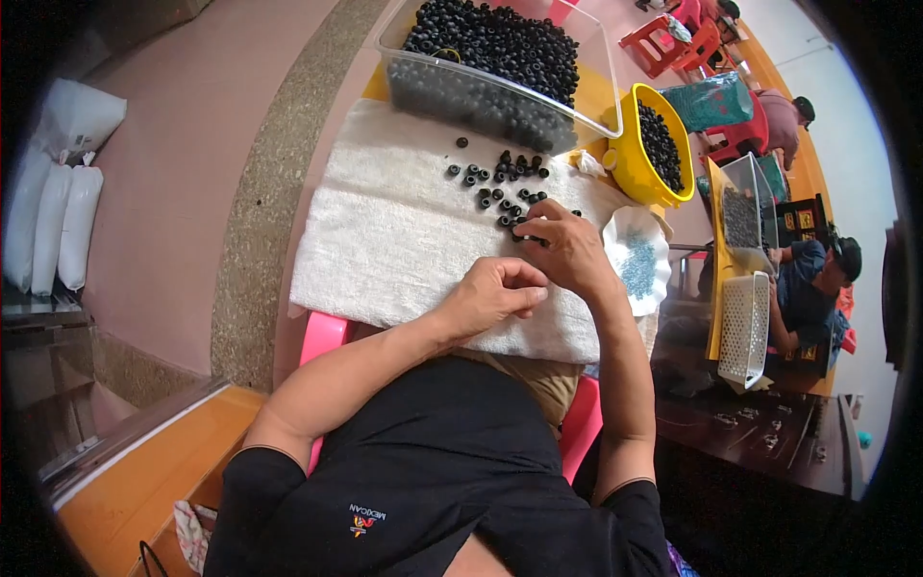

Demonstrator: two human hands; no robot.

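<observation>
Here, a person in a black shirt sits with a white towel (pixel 385 240) spread in front of them, and both hands rest on its near right part. The right hand (pixel 567 252) lies palm down, its fingers curled in over the nearest of the small black rings (pixel 505 188) scattered on the cloth; the fingertips touch the closest pieces, but whether they pinch one I cannot tell. The left hand (pixel 495 293) sits just beside it, nearer the body, fingers bunched tight against the thumb as if around something tiny, though nothing shows between them.

The loose rings lie in a small cluster on the far right of the towel, right by the right hand's fingertips. Beyond the towel's far edge stands a clear plastic bin (pixel 596 87) heaped with the same black pieces. To its right is a yellow bucket (pixel 630 159), also filled with them. Just right of the right hand a white scalloped dish (pixel 654 274) holds a little pile of small bluish-grey bits.

Farther right, another person in a blue top (pixel 803 288) sits beside a white perforated basket (pixel 745 327). At the far left, 3 white sacks (pixel 58 202) lean together on the pink floor.
</observation>
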